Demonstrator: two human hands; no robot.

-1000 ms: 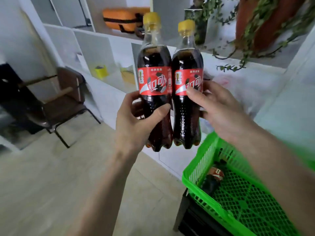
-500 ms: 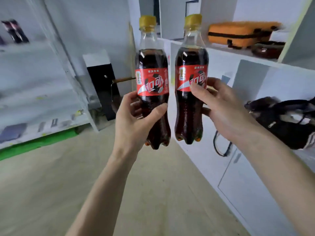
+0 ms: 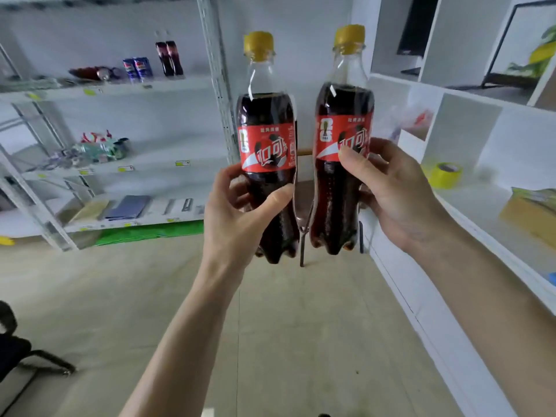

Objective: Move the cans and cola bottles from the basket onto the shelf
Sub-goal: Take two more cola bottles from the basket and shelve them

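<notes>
My left hand (image 3: 240, 218) grips one cola bottle (image 3: 266, 115) with a yellow cap and red label, held upright in mid-air. My right hand (image 3: 391, 194) grips a second, matching cola bottle (image 3: 343, 112) just to its right. The two bottles are side by side with a narrow gap between them. A metal shelf (image 3: 120, 85) stands at the far left; its top board carries two cola bottles (image 3: 169, 57) and two blue cans (image 3: 137, 69). The basket is out of view.
White cubby shelving (image 3: 451, 94) runs along the right, holding a yellow tape roll (image 3: 445, 174) and a yellow box (image 3: 529, 215). The metal shelf's lower boards hold packets and flat items. A black chair (image 3: 18, 350) sits at the lower left on the beige floor.
The view has swung left, away from the green basket and along the cubbies, and the metal shelf has come into sight. Both hands keep the bottles upright in front of me.
</notes>
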